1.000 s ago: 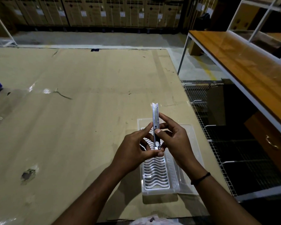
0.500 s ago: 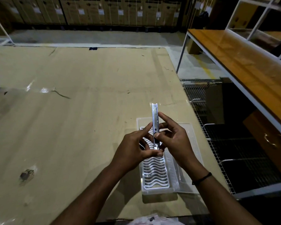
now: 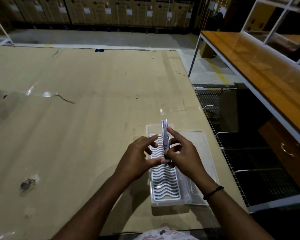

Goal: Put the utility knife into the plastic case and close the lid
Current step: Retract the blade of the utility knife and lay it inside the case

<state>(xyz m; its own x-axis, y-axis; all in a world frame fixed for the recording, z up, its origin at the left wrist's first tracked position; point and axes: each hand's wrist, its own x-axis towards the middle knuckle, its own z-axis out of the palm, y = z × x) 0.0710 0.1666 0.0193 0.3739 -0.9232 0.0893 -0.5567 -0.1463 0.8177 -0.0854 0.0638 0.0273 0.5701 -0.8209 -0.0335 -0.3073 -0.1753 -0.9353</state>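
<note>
table [image 3: 87, 118]: carries the plastic case [image 3: 164, 186] near its right edge, toward the front right corner
lid [image 3: 197, 153]: lies flat on the table, just right of the case, beside the right edge
utility knife [image 3: 165, 137]: above the case's far half, between both hands
left hand [image 3: 137, 158]: left of the knife
right hand [image 3: 184, 156]: right of the knife
bench [image 3: 260, 70]: right of the table, apart from it

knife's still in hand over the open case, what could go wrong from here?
1. The utility knife is pinched only at its lower end by the right hand and the left hand; it could slip.
2. The plastic case sits near the table edge; a push might shift it off.
3. The lid lies open to the right; a wrist could catch it.
</note>
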